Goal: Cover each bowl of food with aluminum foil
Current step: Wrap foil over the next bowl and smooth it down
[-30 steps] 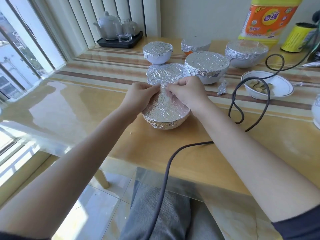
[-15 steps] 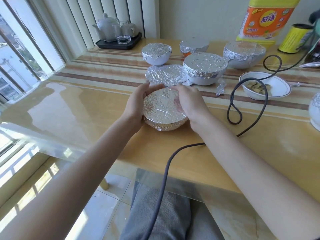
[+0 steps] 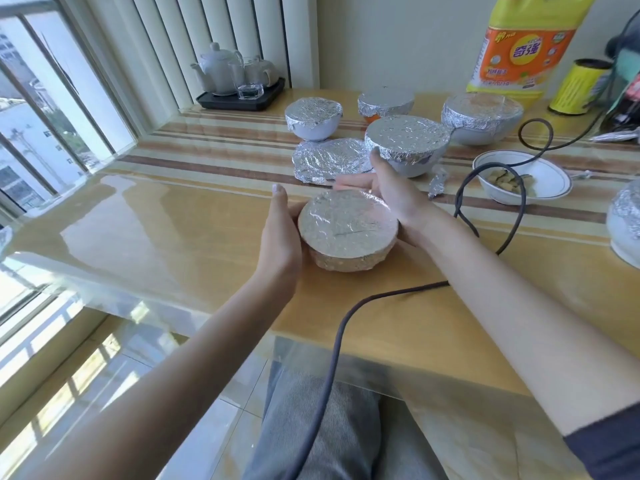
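A glossy yellow-wood surface (image 3: 173, 220) with brown stripes runs beside a bright window and white vertical blinds. At far left rear, a black tray carries a white teapot (image 3: 218, 67) and glass cups. Nearer the viewer, the left hand (image 3: 280, 233) lies flat against the left side of a foil-covered bowl (image 3: 348, 230), fingers straight and pressing, not curled. The right hand (image 3: 391, 192) cups the bowl's far right side, its grip likewise spread, with fingers extended round the back rim. The bowl sits on the surface directly in front of the person, its foil lid smooth and tucked down the wall.

Behind it lie a loose crumpled foil sheet (image 3: 329, 161) and four more covered bowls. To the right, a white dish of food (image 3: 523, 176) stands uncovered, with a dark cable (image 3: 464, 202) looping over it. At far right rear stand a yellow-and-orange detergent bottle (image 3: 526, 46) with Chinese lettering too small to read reliably, and a yellow roll (image 3: 578, 86).

To finish this step well, it seems best to run both palms round the rim, crimping foil evenly without tearing it.
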{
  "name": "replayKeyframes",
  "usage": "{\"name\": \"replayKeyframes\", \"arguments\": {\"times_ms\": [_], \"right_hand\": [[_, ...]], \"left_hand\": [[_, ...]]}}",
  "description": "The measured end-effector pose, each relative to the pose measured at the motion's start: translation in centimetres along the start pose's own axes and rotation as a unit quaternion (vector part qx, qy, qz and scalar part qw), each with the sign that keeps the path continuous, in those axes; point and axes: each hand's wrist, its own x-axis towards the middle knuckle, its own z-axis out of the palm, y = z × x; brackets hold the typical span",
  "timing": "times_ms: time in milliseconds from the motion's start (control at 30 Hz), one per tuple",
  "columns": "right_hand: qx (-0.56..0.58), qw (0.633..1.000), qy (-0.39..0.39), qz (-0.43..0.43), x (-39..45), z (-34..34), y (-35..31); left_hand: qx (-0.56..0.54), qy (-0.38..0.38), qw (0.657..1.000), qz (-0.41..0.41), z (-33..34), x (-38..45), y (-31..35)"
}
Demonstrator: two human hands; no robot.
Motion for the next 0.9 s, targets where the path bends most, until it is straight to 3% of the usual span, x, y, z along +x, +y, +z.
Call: {"name": "replayKeyframes", "arguments": {"times_ms": [33,100,167,300,367,467,600,667,800,900], "right_hand": [[0.025,0.999,0.033,0.001,-0.4,-0.2,0.0],[0.113,0.977,0.180,0.017,-0.4,0.2,0.9],[0.164,0.953,0.252,0.033,-1.9,1.9,1.8],[0.198,0.944,0.248,0.086,-2.1,4.5,1.8],[0.207,0.944,0.235,0.104,-1.5,4.4,1.0],[0.213,0.961,0.154,0.091,0.5,3.6,0.6],[0.163,0.982,0.066,0.063,1.7,2.8,0.2],[0.145,0.986,0.065,0.043,1.5,2.2,0.7],[0.186,0.968,0.166,-0.002,0.1,1.8,1.3],[0.215,0.965,0.150,0.014,-0.1,3.6,1.7]], "left_hand": [[-0.007,-0.001,1.000,0.011,-0.5,0.3,0.1],[-0.016,0.002,0.999,0.049,-1.3,1.6,0.8],[0.002,-0.036,0.997,0.061,-0.9,2.2,1.3],[0.021,-0.097,0.994,0.034,0.8,1.6,0.6],[-0.016,-0.068,0.997,0.023,1.2,1.5,0.8],[-0.049,0.026,0.998,0.014,1.3,1.9,1.0],[-0.001,0.094,0.995,0.036,0.8,2.3,-0.2],[0.004,0.054,0.998,0.015,0.3,2.0,0.1],[-0.043,0.001,0.999,0.008,-1.0,3.1,1.0],[-0.077,-0.032,0.996,-0.011,-0.4,3.2,1.2]]}}
